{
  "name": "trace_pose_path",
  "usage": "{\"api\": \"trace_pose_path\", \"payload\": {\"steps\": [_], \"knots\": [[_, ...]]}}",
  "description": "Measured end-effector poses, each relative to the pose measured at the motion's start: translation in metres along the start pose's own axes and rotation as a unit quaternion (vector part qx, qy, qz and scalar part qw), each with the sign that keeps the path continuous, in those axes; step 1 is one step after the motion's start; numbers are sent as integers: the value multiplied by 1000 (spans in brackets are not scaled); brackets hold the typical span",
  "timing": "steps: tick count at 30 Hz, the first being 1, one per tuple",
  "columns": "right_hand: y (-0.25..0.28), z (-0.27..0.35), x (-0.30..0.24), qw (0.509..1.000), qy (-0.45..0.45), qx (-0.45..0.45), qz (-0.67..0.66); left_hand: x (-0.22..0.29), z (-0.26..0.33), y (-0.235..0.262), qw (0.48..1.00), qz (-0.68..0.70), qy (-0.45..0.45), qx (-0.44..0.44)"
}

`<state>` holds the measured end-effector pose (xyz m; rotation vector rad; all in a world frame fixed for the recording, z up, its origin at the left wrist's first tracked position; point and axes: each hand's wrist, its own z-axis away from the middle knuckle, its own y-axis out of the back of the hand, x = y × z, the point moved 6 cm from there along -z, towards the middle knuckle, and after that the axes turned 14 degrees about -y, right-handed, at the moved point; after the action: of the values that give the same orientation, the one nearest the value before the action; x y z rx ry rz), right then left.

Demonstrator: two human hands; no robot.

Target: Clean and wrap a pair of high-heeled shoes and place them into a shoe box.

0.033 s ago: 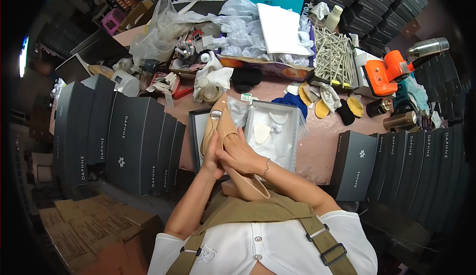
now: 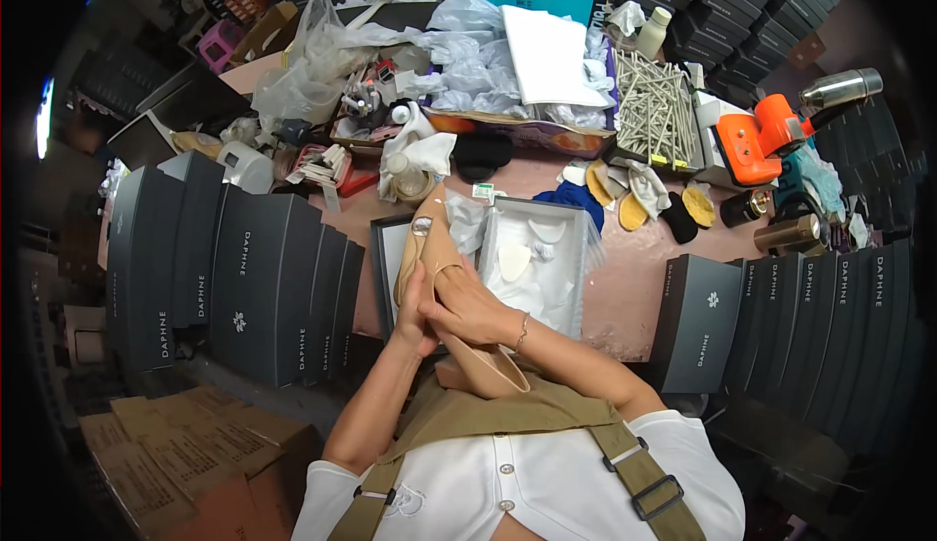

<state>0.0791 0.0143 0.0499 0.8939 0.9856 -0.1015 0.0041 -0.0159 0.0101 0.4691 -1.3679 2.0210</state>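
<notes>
Both my hands are on a beige pointed shoe (image 2: 447,243), its toe pointing away and its heel end close to my apron. My left hand (image 2: 418,315) wraps the shoe's left side. My right hand (image 2: 470,305) lies over the shoe's opening, with its fingertips hidden inside. A silver ornament (image 2: 422,226) shows beside the toe; whether it belongs to this shoe or another beneath cannot be made out. Under and right of the hands lies an open grey shoebox (image 2: 587,292) holding white paper and a cream oval pad (image 2: 514,261). Its grey lid (image 2: 382,248) is behind the shoe.
Dark grey shoeboxes stand upright at left (image 2: 264,287) and right (image 2: 695,326). Along the back are a carton of crumpled tissue (image 2: 473,73), a tray of pale sticks (image 2: 656,102), an orange tool (image 2: 752,146) and a glass jar (image 2: 410,185). Brown cartons (image 2: 185,453) sit lower left.
</notes>
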Motion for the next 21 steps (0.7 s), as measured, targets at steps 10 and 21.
{"api": "trace_pose_path", "payload": {"steps": [10, 21], "knots": [[60, 28, 104, 963, -85, 191, 171, -5, -8, 14, 994, 97, 18, -37], [51, 47, 102, 862, -205, 27, -463, -15, 16, 5, 992, 111, -29, 55]]}}
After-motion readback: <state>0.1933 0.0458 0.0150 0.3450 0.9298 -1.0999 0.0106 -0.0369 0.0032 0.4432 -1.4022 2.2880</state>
